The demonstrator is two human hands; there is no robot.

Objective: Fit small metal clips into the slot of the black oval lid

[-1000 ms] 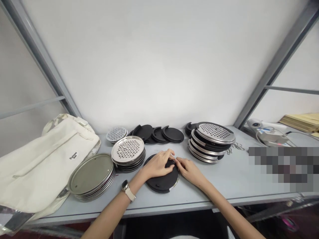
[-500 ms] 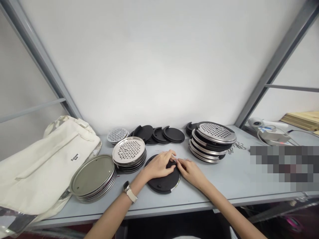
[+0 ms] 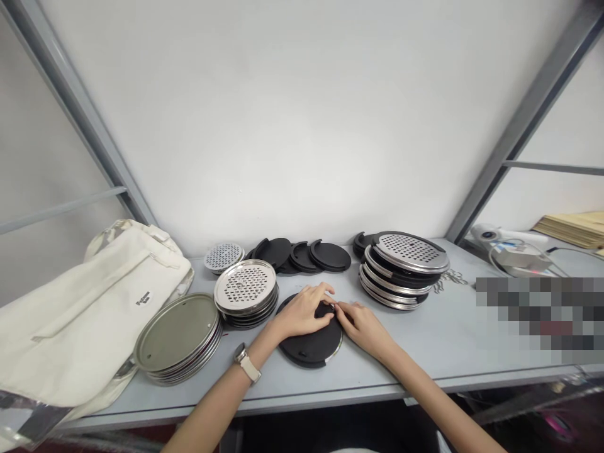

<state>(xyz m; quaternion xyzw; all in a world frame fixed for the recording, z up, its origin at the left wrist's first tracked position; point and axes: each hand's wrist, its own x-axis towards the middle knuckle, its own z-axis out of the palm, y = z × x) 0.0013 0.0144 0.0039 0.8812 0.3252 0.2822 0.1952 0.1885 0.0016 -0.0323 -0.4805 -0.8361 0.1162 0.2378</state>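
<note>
A black round plate (image 3: 309,348) lies flat in front of me, with a bright metal edge showing at its right side. My left hand (image 3: 306,313) rests over its upper half, fingers bent and thumb pressing near the right rim. At that rim the fingertips of my right hand (image 3: 359,324) are pinched together, close to the left fingertips. Whatever small piece is between them is hidden. Left of the plate stands a stack of round metal grater plates (image 3: 245,287). On the right is a taller stack of grater plates (image 3: 409,250) with black rims.
A stack of olive-grey round plates (image 3: 177,332) stands at left beside a cream bag (image 3: 108,308). Black round covers (image 3: 330,257) lie along the wall. Small metal hooks (image 3: 450,279) lie right of the tall stack. Further right are a cabled white device (image 3: 514,257) and cardboard sheets (image 3: 573,228).
Both hands stay at the plate's right rim with almost no shift. The whole view has moved slightly; the stacks look unchanged.
</note>
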